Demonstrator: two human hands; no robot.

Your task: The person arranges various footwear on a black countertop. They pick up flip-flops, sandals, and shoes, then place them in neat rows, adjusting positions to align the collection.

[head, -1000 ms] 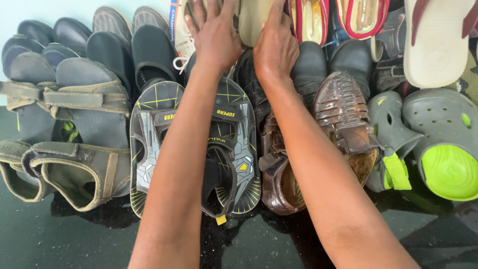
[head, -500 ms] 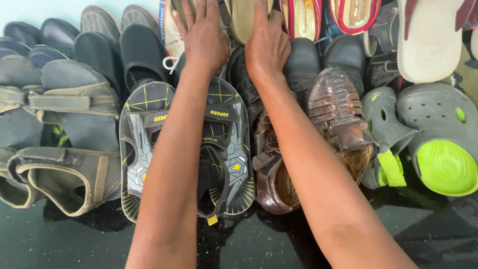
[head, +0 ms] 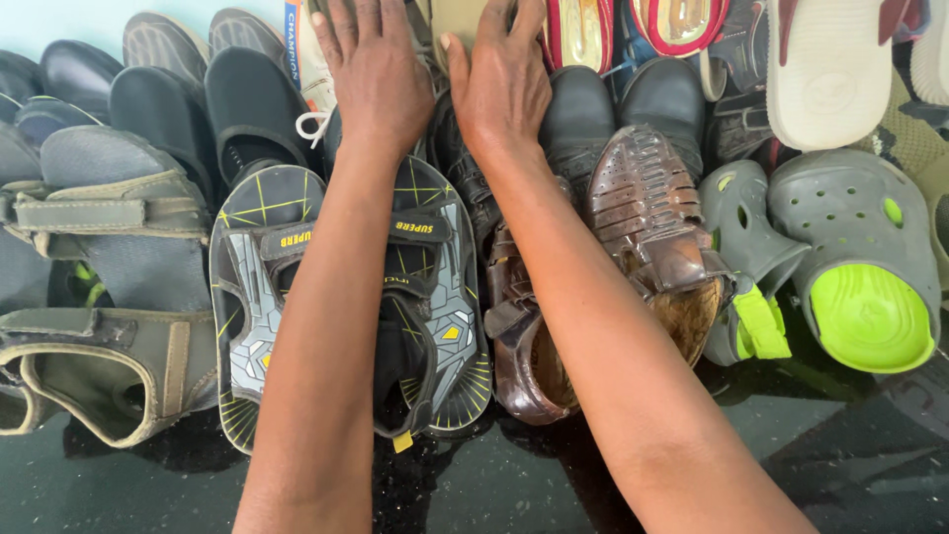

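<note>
I am leaning over a dark glossy floor [head: 554,485] with both forearms stretched out across rows of footwear, and I judge that I am in the middle of straightening the far row, pressing a pair into line. Nearest to me, under my left forearm, the grey sport sandals with yellow lines [head: 435,297] are lying side by side, toes pointing away; just right of them the brown leather sandals [head: 647,232] are sitting under and beside my right forearm. Further right the grey clogs with lime-green insoles [head: 860,287] are resting, and off to the left the olive strap sandals [head: 109,287] are lying with dark slip-on shoes [head: 247,109] behind them. Beyond the brown pair, the black leather shoes [head: 613,114] are touching the edge of my right hand [head: 502,89]. That hand is lying flat and unclenched, fingers spread forward onto the tan sandals [head: 465,25] at the top edge; my left hand [head: 371,74] is lying the same way just beside it, palm down, gripping nothing, over a white sneaker with a lace [head: 314,99]. The tan pair is lying right under my fingertips, mostly cut off by the frame. The next move, I think, is calling for an even push or a small nudge sideways without disturbing the red-rimmed sandals [head: 583,35] close by.
</note>
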